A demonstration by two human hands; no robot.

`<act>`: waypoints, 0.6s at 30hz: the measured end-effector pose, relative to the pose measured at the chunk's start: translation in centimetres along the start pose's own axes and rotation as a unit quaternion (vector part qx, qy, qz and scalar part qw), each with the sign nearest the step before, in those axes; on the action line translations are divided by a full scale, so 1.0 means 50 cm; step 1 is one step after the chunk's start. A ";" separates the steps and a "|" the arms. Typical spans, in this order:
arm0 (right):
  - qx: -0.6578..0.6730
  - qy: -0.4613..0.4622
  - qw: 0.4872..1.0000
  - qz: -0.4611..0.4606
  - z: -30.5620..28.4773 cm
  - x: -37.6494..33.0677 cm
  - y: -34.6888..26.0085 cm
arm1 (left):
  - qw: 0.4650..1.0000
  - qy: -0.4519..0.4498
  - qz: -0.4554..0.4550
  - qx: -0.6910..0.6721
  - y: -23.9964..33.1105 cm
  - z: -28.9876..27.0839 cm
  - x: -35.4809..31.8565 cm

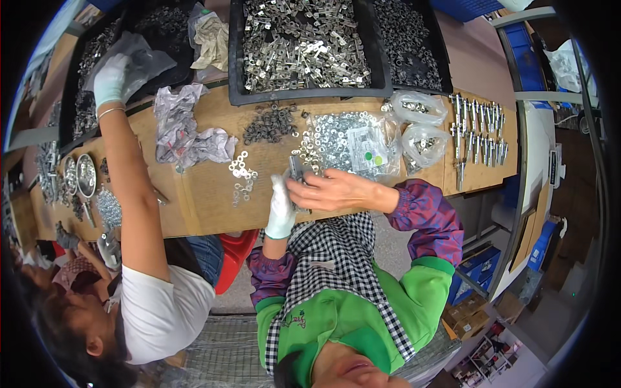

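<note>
My left hand [280,208], in a white glove, is closed around a grey metal bolt-like part [295,167] that points up toward the table's far side. My bare right hand [336,189] comes in from the right, its fingers pinched on the same part. The fingers hide its lower end, so its exact kind is unclear. Just beyond my hands lie loose washers [309,147] and a clear bag of small metal rings [336,139]. A pile of dark nuts [270,121] sits farther back, and white washers [242,167] lie to the left.
A black tray of metal clips [304,48] stands at the back, beside a tray of dark rings [407,45]. Rows of bolts [477,129] lie at right, near small plastic bags [425,139]. Crumpled paper [187,129] lies left. A co-worker's gloved hand [112,79] reaches over the left trays.
</note>
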State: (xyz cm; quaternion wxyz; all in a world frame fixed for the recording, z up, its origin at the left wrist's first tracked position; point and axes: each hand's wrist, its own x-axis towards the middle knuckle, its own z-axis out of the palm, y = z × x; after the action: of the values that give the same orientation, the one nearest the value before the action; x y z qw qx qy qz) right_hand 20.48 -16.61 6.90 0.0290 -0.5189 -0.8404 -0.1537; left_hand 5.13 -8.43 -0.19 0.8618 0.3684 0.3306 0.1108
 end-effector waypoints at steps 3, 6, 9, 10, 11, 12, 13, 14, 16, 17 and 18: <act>0.170 0.086 0.971 0.146 -0.012 -0.048 -0.004 | 1.000 0.018 -0.004 -0.018 0.016 0.029 0.009; 0.273 0.104 0.934 0.204 -0.012 -0.066 -0.026 | 0.996 0.063 -0.017 -0.059 0.006 0.051 0.017; 0.284 0.113 0.929 0.210 -0.009 -0.069 -0.031 | 0.998 0.054 -0.009 -0.025 0.010 0.065 0.015; 0.286 0.116 0.927 0.212 -0.008 -0.070 -0.033 | 0.998 0.054 -0.010 -0.025 0.005 0.062 0.015; 0.286 0.116 0.927 0.213 -0.007 -0.072 -0.034 | 0.998 0.054 -0.019 -0.016 -0.005 0.056 0.016; 0.276 0.126 0.928 0.214 -0.005 -0.073 -0.036 | 0.998 0.053 -0.028 -0.008 -0.005 0.056 0.016; 0.266 0.135 0.930 0.216 -0.004 -0.075 -0.038 | 0.998 0.052 -0.029 -0.008 -0.005 0.058 0.015; 0.267 0.133 0.930 0.215 0.003 -0.078 -0.042 | 0.998 0.049 -0.010 0.029 0.002 0.064 0.013; 0.259 0.161 0.925 0.228 0.008 -0.084 -0.051 | 0.997 0.049 0.011 0.065 0.000 0.066 0.008; 0.260 0.161 0.925 0.226 0.006 -0.089 -0.055 | 0.995 0.045 0.021 0.088 -0.011 0.061 0.008; 0.222 0.143 0.936 0.234 -0.001 -0.095 -0.056 | 0.993 0.037 0.030 0.111 -0.012 0.062 0.007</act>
State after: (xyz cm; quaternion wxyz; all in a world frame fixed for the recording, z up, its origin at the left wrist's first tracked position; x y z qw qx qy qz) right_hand 20.19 -21.87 5.34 0.2983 -0.6541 -0.6947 -0.0249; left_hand 7.39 -10.43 0.81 0.7989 0.4675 0.3611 0.1130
